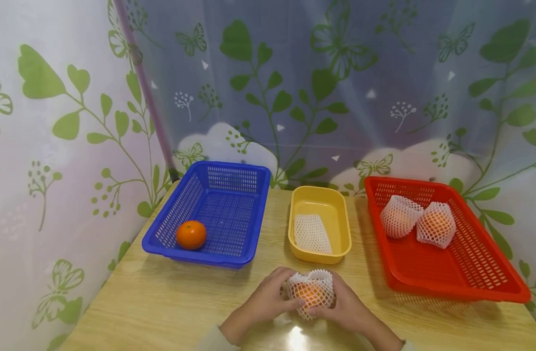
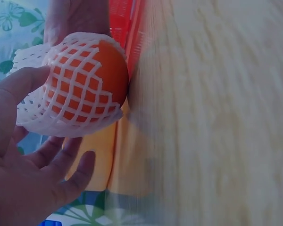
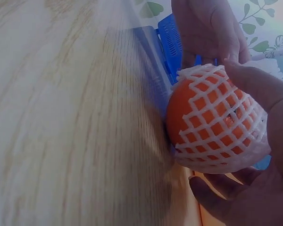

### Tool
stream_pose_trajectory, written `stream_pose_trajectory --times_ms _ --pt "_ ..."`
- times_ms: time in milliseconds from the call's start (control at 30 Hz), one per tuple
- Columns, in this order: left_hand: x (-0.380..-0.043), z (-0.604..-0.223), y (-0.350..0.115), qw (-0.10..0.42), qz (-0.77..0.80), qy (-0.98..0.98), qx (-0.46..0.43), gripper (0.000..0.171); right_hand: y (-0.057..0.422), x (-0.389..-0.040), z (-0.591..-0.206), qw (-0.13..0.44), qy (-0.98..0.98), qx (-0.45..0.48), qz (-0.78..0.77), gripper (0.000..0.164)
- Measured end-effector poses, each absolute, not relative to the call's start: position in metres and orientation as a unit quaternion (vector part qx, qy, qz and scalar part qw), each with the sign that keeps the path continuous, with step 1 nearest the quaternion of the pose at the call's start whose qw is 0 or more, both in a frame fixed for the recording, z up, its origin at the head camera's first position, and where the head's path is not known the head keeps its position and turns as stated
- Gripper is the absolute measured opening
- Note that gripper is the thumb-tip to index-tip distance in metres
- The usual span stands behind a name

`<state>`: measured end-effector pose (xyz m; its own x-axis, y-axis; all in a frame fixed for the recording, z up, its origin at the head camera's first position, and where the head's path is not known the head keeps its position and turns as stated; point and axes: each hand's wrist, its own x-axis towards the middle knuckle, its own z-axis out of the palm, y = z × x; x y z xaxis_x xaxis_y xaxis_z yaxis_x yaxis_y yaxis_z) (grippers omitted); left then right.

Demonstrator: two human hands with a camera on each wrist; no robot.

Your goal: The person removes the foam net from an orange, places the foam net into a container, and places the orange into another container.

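Over on the left, a blue basket (image 1: 226, 209) holds a bare orange (image 1: 191, 235). Next, the left hand (image 1: 270, 300) curls thumb and fingers round a partly sleeved orange (image 1: 311, 295), held near the tabletop (image 1: 132, 302) before a yellow tub (image 1: 335, 222) containing a white net (image 1: 312, 234); the right hand (image 1: 346, 306) grips its other side, and farthest right, a red basket (image 1: 430, 273) holds two netted fruits (image 1: 436, 224).
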<state>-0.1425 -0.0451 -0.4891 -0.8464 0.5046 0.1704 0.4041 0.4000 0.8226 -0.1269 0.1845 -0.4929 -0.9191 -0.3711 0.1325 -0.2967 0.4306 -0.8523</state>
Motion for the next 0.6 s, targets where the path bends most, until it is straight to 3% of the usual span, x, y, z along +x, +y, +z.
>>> stream_pose_trajectory --times_ms 200,600 --pt "-0.143 -0.4884 -0.0441 0.035 0.481 0.834 0.269 0.038 0.1841 -0.1277 -0.4919 0.027 0.844 -0.213 -0.491 0.066" --pt "-0.1423 -0.4886 -0.0433 0.066 0.484 0.831 0.266 0.063 0.1848 -0.1276 -0.4914 0.025 0.865 -0.171 -0.471 0.07"
